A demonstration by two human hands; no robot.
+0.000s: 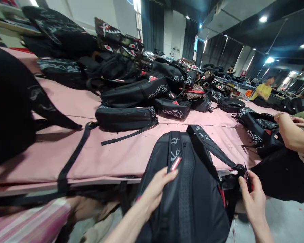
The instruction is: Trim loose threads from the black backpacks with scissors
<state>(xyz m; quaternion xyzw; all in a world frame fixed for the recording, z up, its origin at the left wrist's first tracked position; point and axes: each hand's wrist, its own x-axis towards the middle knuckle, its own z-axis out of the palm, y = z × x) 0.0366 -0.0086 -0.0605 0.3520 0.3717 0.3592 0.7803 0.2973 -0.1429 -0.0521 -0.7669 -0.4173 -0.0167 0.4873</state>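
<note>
A black backpack (pixel 190 189) leans against the table's near edge, its back panel and both shoulder straps facing me. My left hand (pixel 157 189) is closed on the left shoulder strap (pixel 174 145), thumb just below a red and white label (pixel 176 163). The other shoulder strap (pixel 212 145), with white scribbled print, stretches out to the right. At its lower end, by the dark buckle, my right hand (pixel 253 192) is closed around small dark thread snips (pixel 247 173), whose pointed tips stick up. The fingers partly hide the snips and the strap end.
A pink-covered table (pixel 83 155) runs across the view, with a heap of black and patterned backpacks (pixel 142 84) along its far side. On the right a co-worker's arm (pixel 294 135) handles another black backpack (pixel 258 135). A large black bag (pixel 10 108) blocks the left side.
</note>
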